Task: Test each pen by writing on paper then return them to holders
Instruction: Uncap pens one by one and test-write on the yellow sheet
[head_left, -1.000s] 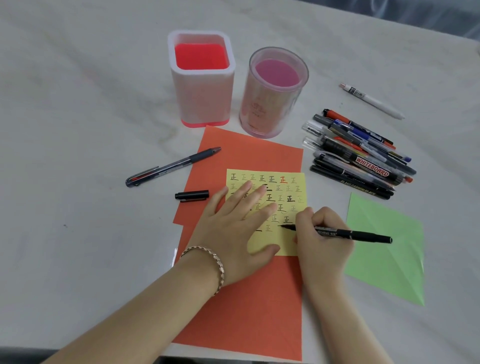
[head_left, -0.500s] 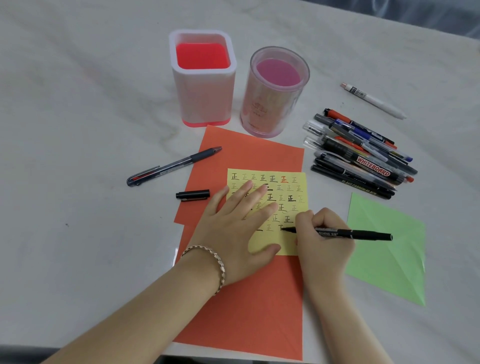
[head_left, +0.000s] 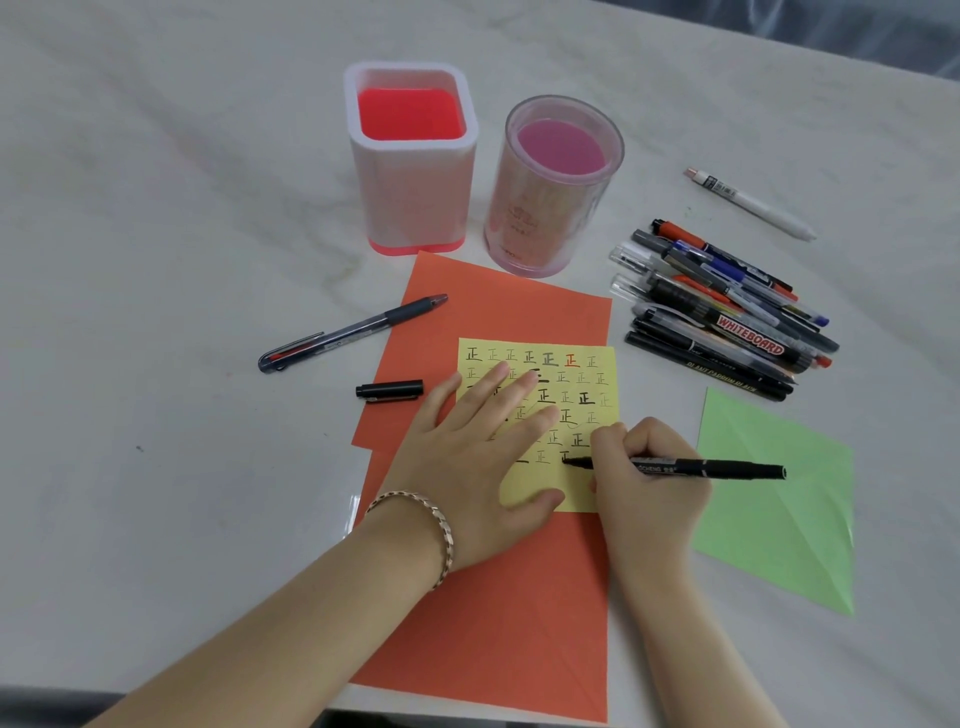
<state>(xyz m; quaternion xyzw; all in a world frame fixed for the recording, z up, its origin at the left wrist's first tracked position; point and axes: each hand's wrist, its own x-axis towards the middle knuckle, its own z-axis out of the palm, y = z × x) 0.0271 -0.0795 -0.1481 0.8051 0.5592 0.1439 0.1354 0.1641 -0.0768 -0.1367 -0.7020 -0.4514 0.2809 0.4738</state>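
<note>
A "WHITEBOARD" marker (head_left: 748, 340) tops the pile; left hand (head_left: 467, 457) flat on the yellow note (head_left: 592, 379), right hand (head_left: 644, 467) pinching a black pen (head_left: 717, 468).

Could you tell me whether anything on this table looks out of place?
Only mildly: a white pen lies alone, apart from the heap of mixed pens, and a loose black pen cap lies away from the uncapped black marker the right hand grips. Nothing spilled or damaged.

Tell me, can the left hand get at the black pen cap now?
Probably yes. The black pen cap lies just left of the left hand, nothing between them, but that hand presses flat on the yellow note and must leave it.
</note>
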